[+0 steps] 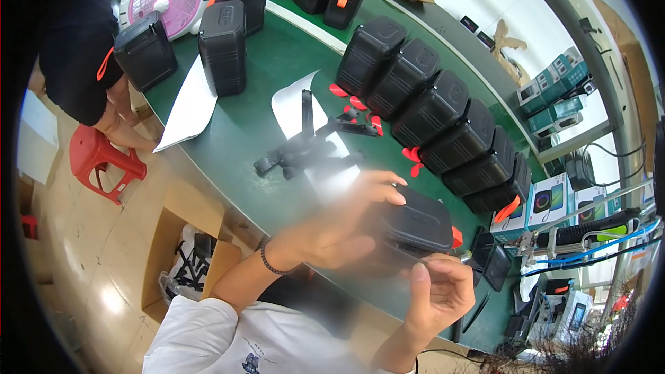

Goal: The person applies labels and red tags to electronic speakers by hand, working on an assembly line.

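Observation:
In front of me on the green table lies a black box-shaped case (419,221) with an orange-red tab at its right end. My left hand (339,232), a dark beaded band on its wrist, is at the case's left side with fingers apart; a blur hides whether it touches. Below the case's right end, the thumb and fingers of my right hand (438,294) are pinched together near a dark edge. What they hold cannot be made out. Beyond my left hand, several black plastic bars (312,145) lie in a loose pile, partly on white sheets (294,104).
A row of black cases (443,104) with red straps runs along the far right. More cases (223,45) and a pink-white fan (163,0) stand at far left. A powered screwdriver (589,230) is at right. A person sits left, near a red stool (104,159) and a carton (163,256).

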The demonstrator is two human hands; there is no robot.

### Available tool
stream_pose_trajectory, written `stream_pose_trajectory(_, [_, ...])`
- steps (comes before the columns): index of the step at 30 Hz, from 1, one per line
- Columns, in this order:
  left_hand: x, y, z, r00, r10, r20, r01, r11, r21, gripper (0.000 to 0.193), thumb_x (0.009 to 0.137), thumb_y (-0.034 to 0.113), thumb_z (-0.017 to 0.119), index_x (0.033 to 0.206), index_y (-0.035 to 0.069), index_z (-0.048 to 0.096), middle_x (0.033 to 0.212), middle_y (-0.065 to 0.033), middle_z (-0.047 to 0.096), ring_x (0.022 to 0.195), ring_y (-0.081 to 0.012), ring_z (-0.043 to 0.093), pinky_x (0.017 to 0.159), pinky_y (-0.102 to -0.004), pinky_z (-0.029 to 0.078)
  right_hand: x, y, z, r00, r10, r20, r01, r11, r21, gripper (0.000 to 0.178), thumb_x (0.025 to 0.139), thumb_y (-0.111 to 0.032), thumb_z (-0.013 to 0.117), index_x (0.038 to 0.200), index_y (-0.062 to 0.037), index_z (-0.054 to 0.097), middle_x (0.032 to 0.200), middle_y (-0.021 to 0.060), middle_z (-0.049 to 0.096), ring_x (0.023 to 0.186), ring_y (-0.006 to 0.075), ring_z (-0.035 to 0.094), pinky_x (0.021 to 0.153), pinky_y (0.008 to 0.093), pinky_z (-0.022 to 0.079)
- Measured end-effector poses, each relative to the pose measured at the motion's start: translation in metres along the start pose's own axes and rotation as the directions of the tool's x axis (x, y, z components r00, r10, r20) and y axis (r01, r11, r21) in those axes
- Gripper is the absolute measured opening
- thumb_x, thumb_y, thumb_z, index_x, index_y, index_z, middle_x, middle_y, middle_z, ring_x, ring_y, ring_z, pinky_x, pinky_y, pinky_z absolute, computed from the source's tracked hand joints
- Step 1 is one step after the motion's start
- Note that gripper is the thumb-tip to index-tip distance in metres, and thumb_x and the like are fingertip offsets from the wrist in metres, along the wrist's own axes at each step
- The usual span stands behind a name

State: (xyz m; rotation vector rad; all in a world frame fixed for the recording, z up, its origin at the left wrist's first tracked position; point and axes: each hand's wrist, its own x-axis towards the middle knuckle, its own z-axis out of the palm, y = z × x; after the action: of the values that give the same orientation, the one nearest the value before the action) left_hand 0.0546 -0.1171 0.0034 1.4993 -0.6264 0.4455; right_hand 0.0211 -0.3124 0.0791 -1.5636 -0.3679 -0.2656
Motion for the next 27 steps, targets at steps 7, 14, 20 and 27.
stream_pose_trajectory(7, [-0.004, -0.005, -0.004, 1.0, 0.028, -0.01, -0.028, 1.0, -0.01, 0.057, 0.092, 0.025, 0.063, 0.144, 0.006, 0.048, 0.152, -0.0211, 0.041, 0.133, -0.0385, 0.045, 0.112, -0.0487, 0.035, -0.003, 0.005, -0.005, 0.999, -0.043, 0.028, 0.046, 0.989, -0.139, 0.028, 0.081, 0.014, 0.077, 0.103, 0.004, 0.065, 0.107, 0.0162, 0.062, 0.083, 0.0189, 0.069, 0.071, 0.0291, 0.061])
stream_pose_trajectory(14, [0.001, 0.001, -0.005, 0.998, 0.013, 0.057, -0.015, 1.0, 0.026, 0.06, 0.105, 0.05, 0.045, 0.141, 0.003, 0.041, 0.147, -0.0293, 0.038, 0.134, -0.0359, 0.042, 0.114, -0.0481, 0.033, 0.005, 0.006, -0.009, 0.984, -0.149, -0.103, 0.11, 0.944, -0.311, 0.054, 0.075, -0.003, 0.088, 0.122, -0.0013, 0.061, 0.124, 0.0092, 0.048, 0.081, 0.0119, 0.056, 0.071, 0.0226, 0.049])
stream_pose_trajectory(20, [-0.002, 0.0, -0.003, 0.999, -0.05, -0.006, 0.05, 0.998, -0.026, 0.069, 0.098, 0.056, 0.052, 0.139, 0.0, 0.048, 0.15, -0.0246, 0.04, 0.137, -0.0402, 0.038, 0.118, -0.0531, 0.027, 0.027, 0.046, -0.038, 0.995, -0.014, 0.097, 0.004, 0.995, 0.104, 0.083, 0.08, -0.04, 0.089, 0.142, 0.0027, 0.053, 0.147, 0.0192, 0.051, 0.131, 0.0289, 0.055, 0.104, 0.0394, 0.046])
stream_pose_trajectory(27, [-0.005, 0.002, -0.002, 0.999, -0.045, -0.027, 0.046, 0.998, 0.032, 0.066, 0.1, 0.068, 0.046, 0.133, 0.011, 0.042, 0.143, -0.0317, 0.04, 0.126, -0.0353, 0.053, 0.109, -0.0472, 0.042, 0.03, 0.059, -0.045, 0.953, 0.095, 0.286, -0.157, 0.966, 0.205, 0.095, 0.08, -0.046, 0.088, 0.15, 0.003, 0.046, 0.153, 0.0186, 0.049, 0.138, 0.028, 0.051, 0.114, 0.0421, 0.04])
